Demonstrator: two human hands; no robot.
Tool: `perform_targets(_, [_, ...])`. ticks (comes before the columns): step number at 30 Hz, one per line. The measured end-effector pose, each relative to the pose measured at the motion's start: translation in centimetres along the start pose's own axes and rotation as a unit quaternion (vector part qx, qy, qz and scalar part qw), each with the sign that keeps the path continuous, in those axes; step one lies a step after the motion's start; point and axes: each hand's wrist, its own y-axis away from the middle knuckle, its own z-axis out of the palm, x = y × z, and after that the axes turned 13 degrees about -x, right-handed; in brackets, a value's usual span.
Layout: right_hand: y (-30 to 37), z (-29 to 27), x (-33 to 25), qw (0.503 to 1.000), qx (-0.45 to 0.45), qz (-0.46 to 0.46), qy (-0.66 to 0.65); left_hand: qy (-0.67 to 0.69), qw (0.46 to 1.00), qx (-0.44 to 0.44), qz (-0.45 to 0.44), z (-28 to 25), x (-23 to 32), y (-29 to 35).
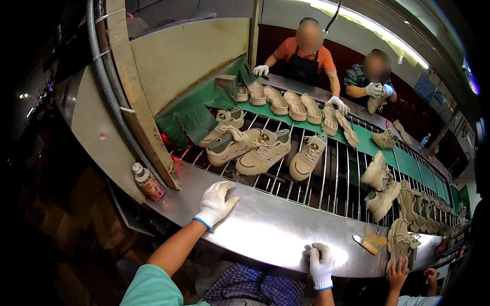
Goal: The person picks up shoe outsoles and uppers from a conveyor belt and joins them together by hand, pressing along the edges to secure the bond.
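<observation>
My left hand [216, 203], in a white knit glove with a blue cuff, rests on the steel ledge [255, 224] with thumb and fingers apart and nothing in it. My right hand [321, 265], gloved the same way, is at the ledge's near edge, its fingers loosely curled in, with nothing visible in them. Beyond the ledge, several beige sneakers stand on the metal-rod conveyor, among them one sneaker [263, 152] nearest my left hand and a single sneaker [308, 157] to its right. Beige soles [295, 105] lie in a row on a green strip [365, 137] behind them.
A spray bottle [148, 182] stands by the post at left. To the right lie a knife [365, 245] and another sneaker [398, 239], with a bare hand [397, 275] beside it. Across the conveyor, one person [306, 58] touches soles; another person [370, 76] holds a shoe.
</observation>
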Motion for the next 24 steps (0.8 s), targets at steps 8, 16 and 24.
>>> perform_targets(8, [-0.1, 0.6, -0.3, 1.000, 0.002, 0.009, 0.026, 0.018, 0.998, 0.022, -0.057, -0.5, -3.2, -2.7])
perform_targets(16, [-0.3, 1.0, -0.7, 0.998, 0.004, 0.005, 0.061, 0.072, 0.978, 0.144, -0.131, -0.3, -7.5, -6.6])
perform_targets(24, [-0.9, 2.0, -2.0, 0.992, 0.028, 0.008, 0.119, 0.149, 0.974, 0.108, -0.135, -2.4, -11.3, -11.2])
